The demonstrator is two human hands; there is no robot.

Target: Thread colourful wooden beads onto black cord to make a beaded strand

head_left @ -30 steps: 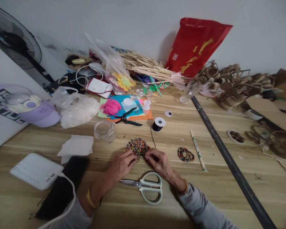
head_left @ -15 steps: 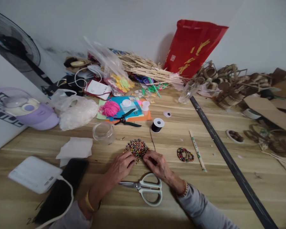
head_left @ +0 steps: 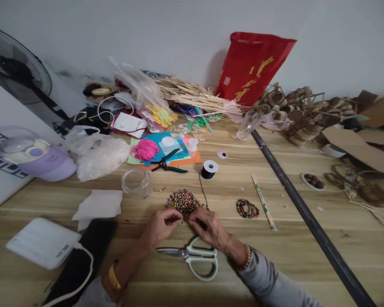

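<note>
A pile of small multicoloured beads [head_left: 183,202] lies on the wooden table in front of both hands. At its near edge, my left hand [head_left: 161,226] pinches thumb and forefinger together on what looks like a bead, mostly hidden. My right hand [head_left: 211,228] is closed on the thin black cord [head_left: 203,189], with its fingertips close to the left ones. That cord comes from a white-ended spool [head_left: 209,169], and a bead or so shows on it by the right knuckles. Scissors with pale green handles [head_left: 202,259] lie just below the hands.
Right of the hands are a coil of strung beads [head_left: 247,208] and a wrapped stick [head_left: 264,202]. A clear jar [head_left: 137,182], black-handled pliers [head_left: 168,165] and pink yarn [head_left: 145,150] stand further back. A white power bank [head_left: 43,243] with a cable lies at left.
My left hand has drawn back slightly from the bead pile, its fingertips now pinched near the right ones. My right fingers have shifted a little left, and beads on the cord show beside them.
</note>
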